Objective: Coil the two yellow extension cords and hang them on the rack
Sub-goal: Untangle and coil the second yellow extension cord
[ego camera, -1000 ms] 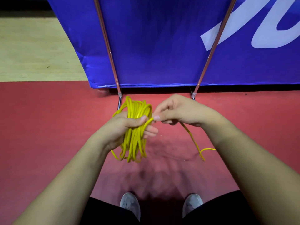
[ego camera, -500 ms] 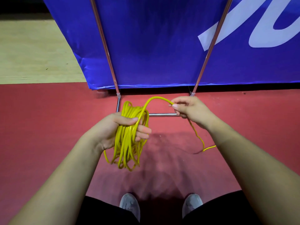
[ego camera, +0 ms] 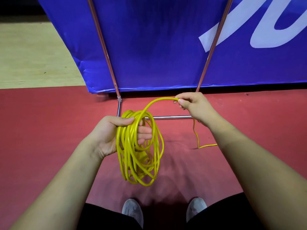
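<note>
A red floor (ego camera: 49, 130) stretches under me and meets pale wood at the far left. Straight ahead stands a blue banner (ego camera: 149, 47) with white lettering. In front of it is a metal frame (ego camera: 167, 117) of two slanting poles and a low crossbar. I judge this may be the rack, though I cannot be sure. My grey shoes (ego camera: 132, 211) show at the near edge.

My left hand (ego camera: 113, 135) is curled round the far end of a coiled yellow extension cord (ego camera: 137, 160). It gathers every loop in one fist so the bundle holds together as more is added. The coil hangs as a long oval. Its long axis runs from my fist toward my shoes, and its near end hangs free above the floor.

My right hand (ego camera: 194, 107), farther off and to the right, pinches a single strand between thumb and fingertips. The strand arches from the coil to that pinch, held apart to shape the next loop. Past the pinch, the loose tail (ego camera: 197, 140) drops to the floor and trails off right. The second cord is not in view.
</note>
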Tool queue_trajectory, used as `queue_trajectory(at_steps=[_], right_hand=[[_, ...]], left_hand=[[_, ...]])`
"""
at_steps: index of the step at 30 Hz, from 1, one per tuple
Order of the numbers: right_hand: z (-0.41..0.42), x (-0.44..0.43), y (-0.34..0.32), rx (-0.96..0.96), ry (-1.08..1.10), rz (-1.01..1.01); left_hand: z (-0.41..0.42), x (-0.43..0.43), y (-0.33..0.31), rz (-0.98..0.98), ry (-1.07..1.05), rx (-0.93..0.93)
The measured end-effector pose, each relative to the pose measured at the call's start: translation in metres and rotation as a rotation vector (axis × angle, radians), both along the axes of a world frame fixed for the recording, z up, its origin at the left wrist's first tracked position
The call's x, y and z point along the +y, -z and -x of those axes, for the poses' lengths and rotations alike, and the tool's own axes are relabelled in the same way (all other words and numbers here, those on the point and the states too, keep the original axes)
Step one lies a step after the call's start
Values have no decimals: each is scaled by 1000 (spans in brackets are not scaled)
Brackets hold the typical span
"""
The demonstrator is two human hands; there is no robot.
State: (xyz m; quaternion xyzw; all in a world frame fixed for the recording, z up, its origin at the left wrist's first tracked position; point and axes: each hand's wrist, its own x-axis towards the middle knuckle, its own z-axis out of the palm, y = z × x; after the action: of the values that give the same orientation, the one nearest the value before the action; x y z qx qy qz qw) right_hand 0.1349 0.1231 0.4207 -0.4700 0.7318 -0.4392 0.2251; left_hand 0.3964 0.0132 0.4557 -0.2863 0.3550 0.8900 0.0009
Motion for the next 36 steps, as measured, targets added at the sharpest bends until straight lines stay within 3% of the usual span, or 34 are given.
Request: queue_trajectory(at_steps=[11,14,16,18,21,23,25,28,33,36], right_hand=[[-70,-12,-29,348,-480,-14],[-58,-8,-18,258,-409,-65],[-35,-1,3,236,-372,-247],[-15,11,24,31,-309,-370],[-8,15,34,-383,-147,-219],[-13,8,26,-463,-85,-64],[-18,2,17,-373,-100,-14],[-26,-2,6,-100,-206,-139],[-57,-12,-14,81,-393,-148],[-66,-13,-23,164,-386,-86]], left_hand=[[5,8,6,108,50,-36],[0,3,9,76,5,64],[-3,0,7,88,-27,137],[-6,-4,4,88,-58,183],[-9,-9,3,105,-41,169],[-7,-8,2,123,-10,114],[-4,-4,-1,105,-12,70],[-2,-3,2,117,-16,23],[-4,0,11,145,67,24],[-2,3,12,174,81,79]])
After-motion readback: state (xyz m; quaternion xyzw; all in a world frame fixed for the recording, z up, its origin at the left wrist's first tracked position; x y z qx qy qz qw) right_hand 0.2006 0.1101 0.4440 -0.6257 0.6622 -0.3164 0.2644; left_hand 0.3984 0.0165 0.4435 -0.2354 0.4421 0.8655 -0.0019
